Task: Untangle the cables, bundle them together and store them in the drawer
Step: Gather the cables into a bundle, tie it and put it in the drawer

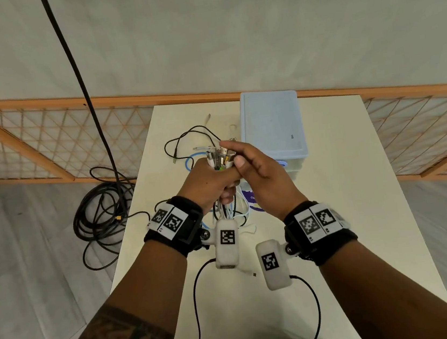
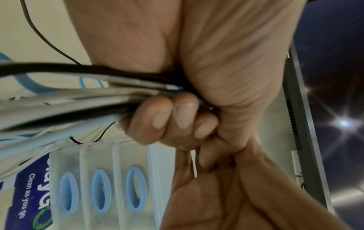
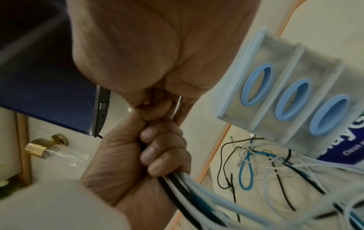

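The left hand [image 1: 209,182] clenches the cables [image 3: 199,199] in 1 fist above the table [image 1: 334,212], connector ends up, likely so the right hand [image 1: 259,176], pinching those ends, can even them before storing in the 3-drawer unit [image 1: 271,124] just beside.

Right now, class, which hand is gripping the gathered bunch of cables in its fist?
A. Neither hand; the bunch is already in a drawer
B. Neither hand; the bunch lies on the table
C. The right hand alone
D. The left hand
D: the left hand has its fingers curled round the cable bunch, connector ends sticking up out of the fist, while the right hand only pinches at those ends.
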`<move>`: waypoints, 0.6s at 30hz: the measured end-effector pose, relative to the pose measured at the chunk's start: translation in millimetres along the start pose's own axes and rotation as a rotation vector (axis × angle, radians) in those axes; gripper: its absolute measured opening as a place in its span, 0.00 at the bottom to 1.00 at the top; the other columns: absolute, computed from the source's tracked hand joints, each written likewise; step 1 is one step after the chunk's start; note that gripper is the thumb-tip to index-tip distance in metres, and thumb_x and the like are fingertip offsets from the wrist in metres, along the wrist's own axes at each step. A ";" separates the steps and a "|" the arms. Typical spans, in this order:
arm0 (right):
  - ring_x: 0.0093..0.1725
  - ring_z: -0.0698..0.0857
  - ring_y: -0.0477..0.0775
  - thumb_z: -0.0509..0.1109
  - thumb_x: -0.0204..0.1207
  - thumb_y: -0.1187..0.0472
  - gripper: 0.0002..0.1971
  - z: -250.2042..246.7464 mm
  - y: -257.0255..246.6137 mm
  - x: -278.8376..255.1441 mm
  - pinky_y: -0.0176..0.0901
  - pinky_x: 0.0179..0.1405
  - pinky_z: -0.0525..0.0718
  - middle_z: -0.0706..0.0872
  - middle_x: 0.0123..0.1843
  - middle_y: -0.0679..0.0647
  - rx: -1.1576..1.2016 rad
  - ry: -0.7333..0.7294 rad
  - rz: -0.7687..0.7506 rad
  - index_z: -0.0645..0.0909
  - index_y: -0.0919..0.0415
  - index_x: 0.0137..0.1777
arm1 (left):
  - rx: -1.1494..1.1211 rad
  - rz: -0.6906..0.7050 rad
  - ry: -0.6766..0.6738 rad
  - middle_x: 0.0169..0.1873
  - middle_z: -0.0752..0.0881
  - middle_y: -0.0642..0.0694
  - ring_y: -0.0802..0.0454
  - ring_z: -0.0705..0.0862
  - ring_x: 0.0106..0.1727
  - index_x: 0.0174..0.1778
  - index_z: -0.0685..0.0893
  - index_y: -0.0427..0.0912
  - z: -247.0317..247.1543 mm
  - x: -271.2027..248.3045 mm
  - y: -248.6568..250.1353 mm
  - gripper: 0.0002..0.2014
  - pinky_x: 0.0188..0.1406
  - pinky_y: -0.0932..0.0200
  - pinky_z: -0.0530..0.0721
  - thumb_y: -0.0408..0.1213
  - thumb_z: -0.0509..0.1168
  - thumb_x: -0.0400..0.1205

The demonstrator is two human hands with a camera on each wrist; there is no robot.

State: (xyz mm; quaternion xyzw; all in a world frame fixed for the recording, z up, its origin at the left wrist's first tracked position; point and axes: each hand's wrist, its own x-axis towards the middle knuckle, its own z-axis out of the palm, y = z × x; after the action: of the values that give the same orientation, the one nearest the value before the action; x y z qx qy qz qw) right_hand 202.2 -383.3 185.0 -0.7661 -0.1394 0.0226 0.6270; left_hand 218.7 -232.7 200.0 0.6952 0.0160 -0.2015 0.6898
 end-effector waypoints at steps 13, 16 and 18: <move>0.76 0.80 0.48 0.60 0.91 0.53 0.23 5.3 4.0 2.8 0.49 0.76 0.79 0.81 0.77 0.49 0.103 -0.016 0.027 0.68 0.49 0.85 | -0.056 0.004 -0.002 0.23 0.68 0.49 0.55 0.64 0.19 0.46 0.79 0.38 6.3 1.3 1.5 0.06 0.20 0.63 0.65 0.34 0.66 0.87; 0.70 0.86 0.57 0.58 0.89 0.45 0.30 18.8 12.9 -5.3 0.58 0.71 0.84 0.82 0.75 0.58 0.260 -0.035 0.131 0.59 0.52 0.88 | -0.187 0.030 0.050 0.19 0.69 0.51 0.57 0.64 0.16 0.35 0.78 0.41 10.0 3.1 22.3 0.14 0.18 0.67 0.63 0.34 0.68 0.86; 0.55 0.89 0.57 0.56 0.86 0.35 0.33 29.0 15.6 -10.9 0.53 0.59 0.86 0.88 0.60 0.60 0.249 -0.038 0.123 0.74 0.63 0.76 | -0.188 0.056 0.066 0.19 0.65 0.51 0.56 0.60 0.17 0.30 0.73 0.46 10.6 6.6 35.1 0.19 0.17 0.67 0.60 0.35 0.69 0.86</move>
State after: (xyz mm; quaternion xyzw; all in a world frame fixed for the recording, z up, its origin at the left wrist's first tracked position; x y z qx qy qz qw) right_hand 188.5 -361.0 162.2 -0.6889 -0.1001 0.0923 0.7120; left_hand 232.6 -246.3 231.7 0.6337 0.0382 -0.1569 0.7565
